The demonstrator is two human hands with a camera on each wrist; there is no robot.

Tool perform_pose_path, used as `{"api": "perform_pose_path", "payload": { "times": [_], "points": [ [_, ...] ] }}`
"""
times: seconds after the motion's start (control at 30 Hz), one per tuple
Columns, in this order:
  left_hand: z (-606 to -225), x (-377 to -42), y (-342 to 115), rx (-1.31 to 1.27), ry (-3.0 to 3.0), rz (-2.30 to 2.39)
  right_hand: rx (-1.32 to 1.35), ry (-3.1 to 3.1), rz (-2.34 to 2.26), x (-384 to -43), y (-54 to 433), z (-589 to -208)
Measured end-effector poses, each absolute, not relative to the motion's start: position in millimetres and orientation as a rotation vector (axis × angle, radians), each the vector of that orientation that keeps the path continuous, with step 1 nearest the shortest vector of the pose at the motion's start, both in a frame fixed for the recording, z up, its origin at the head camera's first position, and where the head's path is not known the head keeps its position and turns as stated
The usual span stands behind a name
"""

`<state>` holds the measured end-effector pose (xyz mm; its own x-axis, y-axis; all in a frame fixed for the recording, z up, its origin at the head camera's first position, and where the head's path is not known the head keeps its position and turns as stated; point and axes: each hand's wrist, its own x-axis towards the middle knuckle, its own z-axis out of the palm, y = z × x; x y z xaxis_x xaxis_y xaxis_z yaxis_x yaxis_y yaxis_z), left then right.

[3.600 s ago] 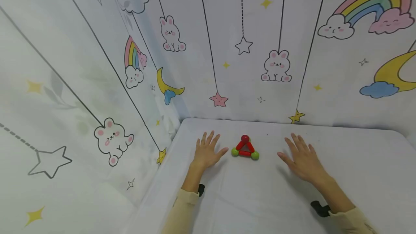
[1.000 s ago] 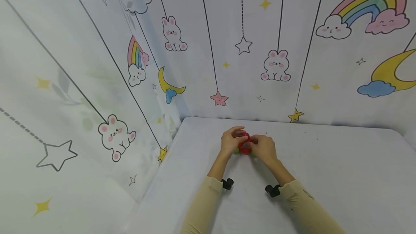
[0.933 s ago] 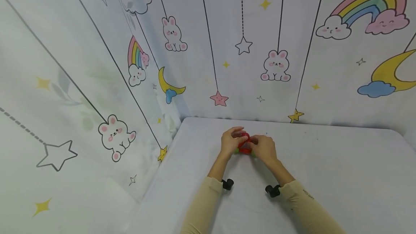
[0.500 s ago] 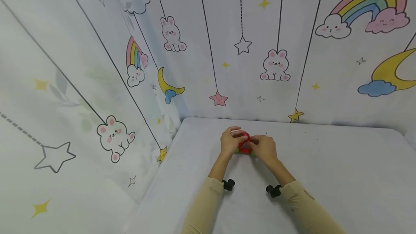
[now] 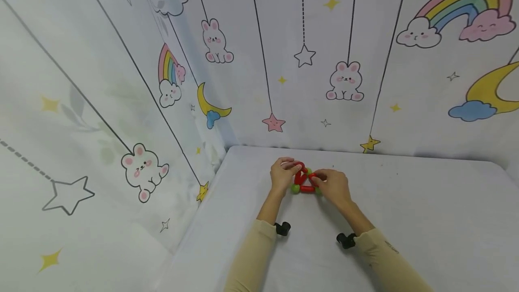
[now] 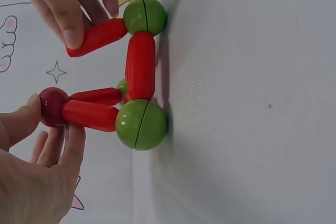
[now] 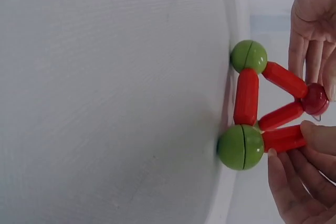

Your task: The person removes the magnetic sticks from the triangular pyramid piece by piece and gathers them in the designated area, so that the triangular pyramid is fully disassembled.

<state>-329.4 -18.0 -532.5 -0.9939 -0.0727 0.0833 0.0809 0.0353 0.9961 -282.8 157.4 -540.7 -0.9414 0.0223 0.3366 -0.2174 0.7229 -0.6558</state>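
On the white table stands a pyramid of red magnetic rods and balls, with green balls at its base. My left hand (image 5: pixel 281 175) pinches the dark red ball (image 6: pixel 53 107) at the top between thumb and fingers. Two rods run from that ball down to green balls, among them the near left green ball (image 6: pixel 142 124). My right hand (image 5: pixel 334 187) pinches the upper end of another red rod (image 7: pixel 283 138), whose lower end meets the near right green ball (image 7: pixel 240 147). A gap separates this rod's upper end from the red ball. A horizontal red rod (image 5: pixel 307 189) links both near green balls.
A white cloth with printed rabbits, stars and rainbows hangs behind and to the left of the table (image 5: pixel 425 211). The pyramid sits close to the table's back edge. A small black camera (image 5: pixel 283 228) is worn on each wrist.
Earlier both hands lay spread beside the pyramid, then closed in on its top. Over the last half second they draw apart: red ball leftward, right-hand rod rightward, off the ball.
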Motion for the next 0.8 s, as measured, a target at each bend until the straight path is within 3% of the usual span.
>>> {"api": "perform_pose_path", "payload": {
  "times": [0.8],
  "points": [
    [-545, -338, -39, 0.184, -1.94, -2.411, 0.048, -2.595, 1.166, -272, 180, -543]
  ]
}}
